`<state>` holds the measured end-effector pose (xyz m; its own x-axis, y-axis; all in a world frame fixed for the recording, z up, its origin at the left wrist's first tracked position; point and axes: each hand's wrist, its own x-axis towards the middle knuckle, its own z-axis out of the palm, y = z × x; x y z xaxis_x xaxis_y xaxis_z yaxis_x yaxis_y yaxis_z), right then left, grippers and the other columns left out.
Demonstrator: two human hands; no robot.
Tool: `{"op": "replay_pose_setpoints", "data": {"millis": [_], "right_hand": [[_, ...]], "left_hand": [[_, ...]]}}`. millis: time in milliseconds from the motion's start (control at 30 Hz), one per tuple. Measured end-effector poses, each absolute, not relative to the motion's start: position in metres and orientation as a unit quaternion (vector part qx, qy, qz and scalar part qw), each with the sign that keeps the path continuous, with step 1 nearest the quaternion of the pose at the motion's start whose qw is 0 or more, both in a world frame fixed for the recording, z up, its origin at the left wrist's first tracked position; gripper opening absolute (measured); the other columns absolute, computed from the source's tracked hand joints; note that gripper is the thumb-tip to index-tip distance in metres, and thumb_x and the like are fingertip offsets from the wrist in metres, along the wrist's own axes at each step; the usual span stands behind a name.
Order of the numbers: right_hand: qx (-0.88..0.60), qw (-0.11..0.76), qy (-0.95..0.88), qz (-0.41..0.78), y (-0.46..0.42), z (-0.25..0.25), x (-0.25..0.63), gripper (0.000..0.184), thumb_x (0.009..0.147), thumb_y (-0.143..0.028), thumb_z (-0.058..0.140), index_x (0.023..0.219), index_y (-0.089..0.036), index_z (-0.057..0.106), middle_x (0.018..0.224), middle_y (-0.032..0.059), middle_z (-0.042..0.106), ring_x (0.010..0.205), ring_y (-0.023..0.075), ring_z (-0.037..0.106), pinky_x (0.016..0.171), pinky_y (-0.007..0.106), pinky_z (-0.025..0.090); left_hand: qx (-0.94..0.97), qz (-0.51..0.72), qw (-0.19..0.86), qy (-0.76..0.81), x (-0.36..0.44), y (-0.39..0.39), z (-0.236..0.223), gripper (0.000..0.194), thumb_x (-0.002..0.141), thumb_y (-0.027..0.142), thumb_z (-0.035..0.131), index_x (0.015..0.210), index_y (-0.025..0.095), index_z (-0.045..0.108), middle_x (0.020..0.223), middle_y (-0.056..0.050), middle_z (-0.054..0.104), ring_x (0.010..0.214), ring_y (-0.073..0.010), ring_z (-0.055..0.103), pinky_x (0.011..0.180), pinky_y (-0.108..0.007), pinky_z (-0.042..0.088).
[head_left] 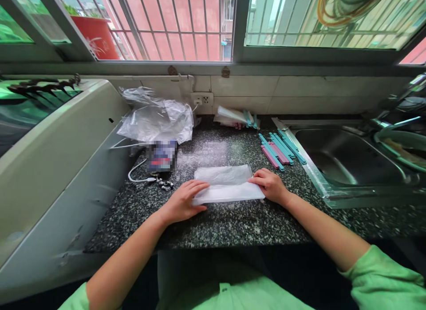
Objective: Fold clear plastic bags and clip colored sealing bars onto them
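Observation:
A thin, whitish plastic bag [229,183], folded into a flat strip, lies across the dark speckled counter in front of me. My left hand [186,201] is closed at its left end, fingers on top and the thumb by the near corner. At the opposite end, my right hand [270,185] pinches the bag's edge between thumb and fingers. Beyond my right hand, several teal sealing clips [282,145] and pink clips [270,155] lie side by side. Farther back rests a small stack of folded clear bags [229,116] with more clips on it.
Crumpled clear plastic [159,119] lies back left, against a pale appliance [60,159]. In front of it are a phone [162,156] with a blurred screen and a white cable [133,172]. A steel sink [346,156] is set into the counter [233,230] at right. A wall socket [203,99] sits behind.

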<state>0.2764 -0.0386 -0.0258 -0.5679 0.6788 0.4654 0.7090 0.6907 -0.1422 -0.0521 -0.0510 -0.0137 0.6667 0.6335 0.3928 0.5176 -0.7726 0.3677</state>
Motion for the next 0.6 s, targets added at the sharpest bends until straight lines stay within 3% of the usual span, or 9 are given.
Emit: {"op": "replay_pose_setpoints", "data": {"millis": [167,267,433,600], "right_hand": [[-0.406,0.251,-0.878,-0.019,-0.043,-0.024,0.276,0.022,0.08,-0.015,0.05,0.091,-0.019,0.069,0.08,0.0066,0.061,0.075,0.0163,0.052,0.065,0.026,0.042],[-0.424,0.25,-0.87,-0.011,-0.045,-0.023,0.276,0.02,0.078,-0.016,0.052,0.089,-0.019,0.068,0.084,0.0073,0.061,0.075,0.0163,0.054,0.066,0.027,0.042],[-0.44,0.27,-0.854,0.069,-0.044,-0.021,0.277,0.014,0.079,-0.025,0.056,0.079,-0.019,0.069,0.078,0.0055,0.062,0.073,0.0156,0.055,0.066,0.027,0.041],[-0.492,0.261,-0.821,0.125,-0.038,-0.019,0.274,0.027,0.081,-0.038,0.053,0.069,-0.019,0.067,0.074,0.0047,0.063,0.072,0.0158,0.055,0.066,0.027,0.039]], "left_hand": [[0.902,0.251,0.139,0.323,-0.059,-0.038,-0.015,0.026,0.076,0.012,0.052,0.095,0.022,0.065,0.104,-0.006,0.067,0.101,-0.0214,0.056,0.089,-0.039,0.044],[0.881,0.28,0.196,0.328,-0.056,-0.034,-0.017,0.024,0.078,0.013,0.047,0.092,0.02,0.066,0.096,-0.006,0.069,0.096,-0.0197,0.058,0.088,-0.037,0.044],[0.79,0.346,0.274,0.425,-0.052,-0.033,-0.022,0.021,0.079,0.029,0.049,0.079,0.017,0.066,0.083,-0.006,0.068,0.08,-0.0181,0.06,0.075,-0.03,0.047],[0.716,0.35,0.317,0.514,-0.044,-0.027,-0.024,0.031,0.077,0.041,0.047,0.063,0.017,0.059,0.058,0.0,0.059,0.056,-0.0139,0.052,0.056,-0.024,0.042]]}}
